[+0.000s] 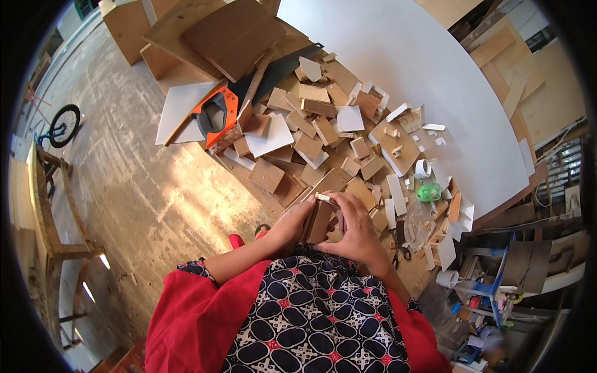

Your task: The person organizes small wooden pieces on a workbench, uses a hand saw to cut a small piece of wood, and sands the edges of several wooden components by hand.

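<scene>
Close to my body, a small brown wooden block stands upright between my two hands, with a pale strip along its top edge. My left hand grips its left side, thumb near the top. From the right, my right hand curls its fingers over the upper edge and presses the other side. The fingers hide part of the block. Just beyond my hands lies a heap of wooden offcuts, some bare and some faced in white.
A handsaw with an orange handle lies at the heap's far left, near a large brown board. To the right are a white tape roll, a green object, scissors and a white sheet. A wooden frame stands left.
</scene>
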Motion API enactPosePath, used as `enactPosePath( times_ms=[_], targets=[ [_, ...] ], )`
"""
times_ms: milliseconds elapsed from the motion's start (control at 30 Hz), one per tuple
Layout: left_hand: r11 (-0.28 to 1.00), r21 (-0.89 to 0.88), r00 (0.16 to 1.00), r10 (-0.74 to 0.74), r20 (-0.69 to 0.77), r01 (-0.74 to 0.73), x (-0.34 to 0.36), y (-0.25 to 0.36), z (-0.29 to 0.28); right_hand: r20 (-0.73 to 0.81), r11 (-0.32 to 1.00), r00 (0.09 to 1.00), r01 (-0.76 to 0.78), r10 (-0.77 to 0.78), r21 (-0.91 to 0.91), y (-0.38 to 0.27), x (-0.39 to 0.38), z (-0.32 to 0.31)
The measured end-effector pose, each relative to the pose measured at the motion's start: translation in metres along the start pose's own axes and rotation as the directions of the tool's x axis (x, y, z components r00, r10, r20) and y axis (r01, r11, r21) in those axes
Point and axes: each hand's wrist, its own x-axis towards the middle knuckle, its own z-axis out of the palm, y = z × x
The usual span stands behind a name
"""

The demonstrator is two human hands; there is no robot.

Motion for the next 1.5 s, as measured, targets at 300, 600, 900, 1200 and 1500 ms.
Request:
enactPosePath(
  times_ms=[300,600,900,1200,1500],
  targets=[
    [0.935,0.282,0.976,0.201,0.080,-0.216,-0.009,0.006,0.007,-0.043,0.995,0.995,0.093,-0.094,-0.023,-0.004,0.001,-0.006],
    [0.992,-0.094,0.993,-0.075,0.089,0.083,-0.001,0.006,0.001,0.038,0.995,0.996,0.088,-0.086,-0.044,0.005,0.000,-0.009],
    [0.936,-0.243,0.962,-0.222,0.157,0.255,0.008,-0.002,-0.010,0.177,0.967,0.983,-0.001,-0.045,0.254,0.044,0.002,-0.011],
    [0.950,-0.196,0.970,-0.232,0.072,0.242,-0.008,0.015,0.006,0.146,0.926,0.983,-0.158,0.114,0.344,0.034,0.004,-0.018],
    [0.988,-0.024,0.969,-0.146,0.197,0.154,-0.003,0.009,-0.004,0.043,0.970,0.999,0.018,-0.029,0.243,0.030,0.000,-0.026]
  ],
)
